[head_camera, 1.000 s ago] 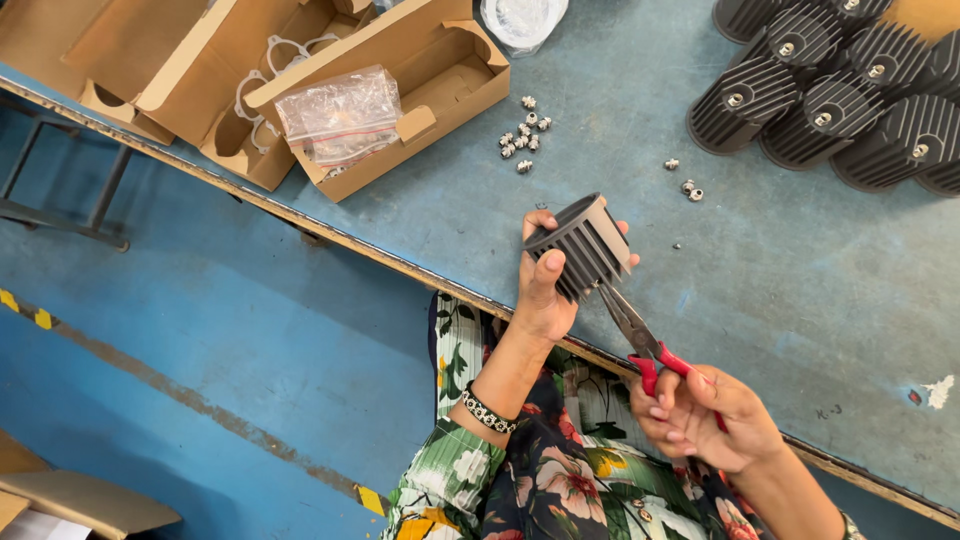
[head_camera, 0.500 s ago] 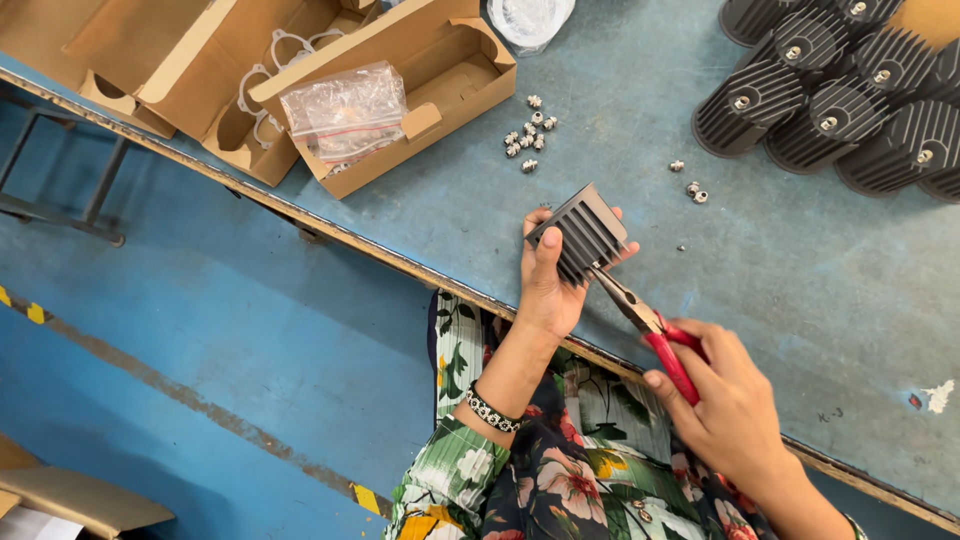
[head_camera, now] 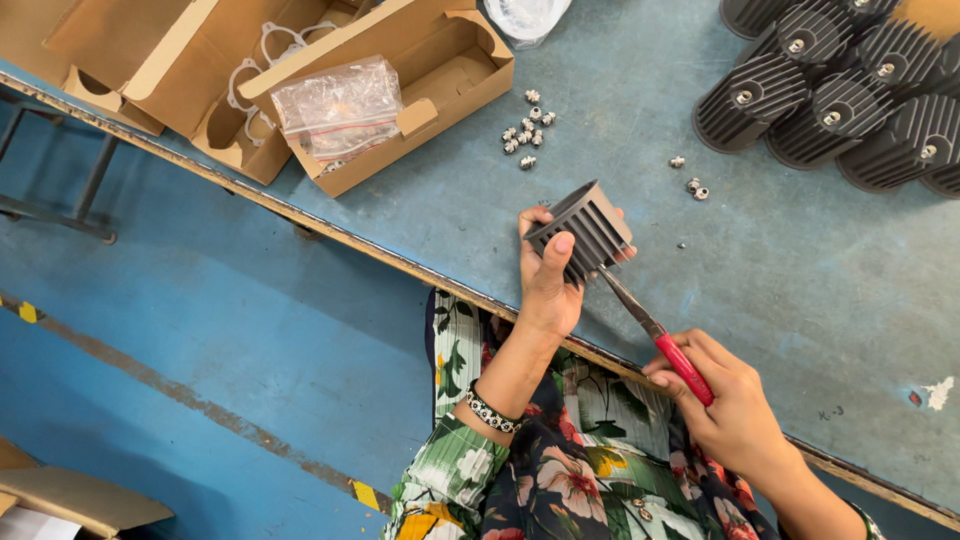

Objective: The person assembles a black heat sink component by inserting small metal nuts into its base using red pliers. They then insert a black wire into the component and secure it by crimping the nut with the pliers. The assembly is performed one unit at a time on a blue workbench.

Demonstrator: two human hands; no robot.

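Blue-grey table [head_camera: 800, 290] over blue floor. Left hand [head_camera: 548, 280] closed round finned black housing [head_camera: 585, 232], held above table near its edge; right hand [head_camera: 725, 400] wrapped on red-handled pliers [head_camera: 655, 330], tip at housing's 5 o'clock. Risk, judged: pliers slipping, nicking fingers [head_camera: 562, 245]. Loose nuts [head_camera: 527, 130] at 11 o'clock, finished housings [head_camera: 840, 100] at 2, cardboard boxes [head_camera: 400, 90] at 10; nothing obstructs.

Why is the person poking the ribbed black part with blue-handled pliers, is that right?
Not quite: the pliers have red handles, not blue. The head view shows the right hand holding them against the ribbed black part, which the left hand holds.
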